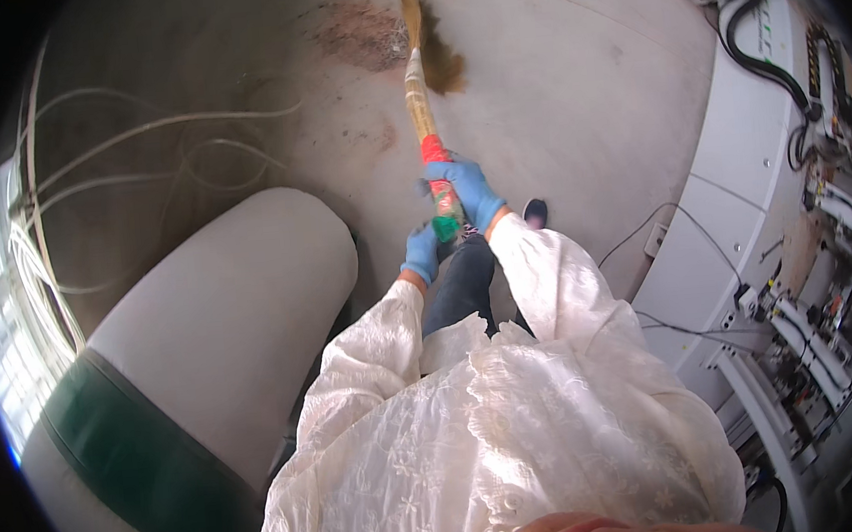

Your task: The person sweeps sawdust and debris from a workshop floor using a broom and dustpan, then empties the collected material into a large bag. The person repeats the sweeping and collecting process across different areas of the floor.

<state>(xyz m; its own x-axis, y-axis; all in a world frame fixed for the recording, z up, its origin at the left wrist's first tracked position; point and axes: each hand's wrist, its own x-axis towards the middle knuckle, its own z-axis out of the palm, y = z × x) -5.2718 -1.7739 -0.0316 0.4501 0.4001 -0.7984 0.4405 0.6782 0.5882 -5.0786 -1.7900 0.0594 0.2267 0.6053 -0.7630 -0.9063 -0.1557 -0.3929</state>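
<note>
A straw broom (418, 97) slants away from me, its bristle end on the floor at the top of the view. Red and green wrapping covers its handle. My right hand (470, 185), in a blue glove, is closed round the red part. Lower down, my left hand (421, 254), also gloved in blue, grips by the green butt end; its fingers are partly hidden. Left of the bristles lies a heap of reddish-brown and grey dust (358, 33). A dark brown patch (445, 59) sits right of them; whether shadow or bristles, I cannot tell.
At my left stands a big rounded white casing (236, 271) with a green band (146, 458). Pale hoses or cables (174, 121) loop behind it. Along the right runs a white machine (727, 152) with black cables and metal parts. A thin black cable (642, 219) trails beside it.
</note>
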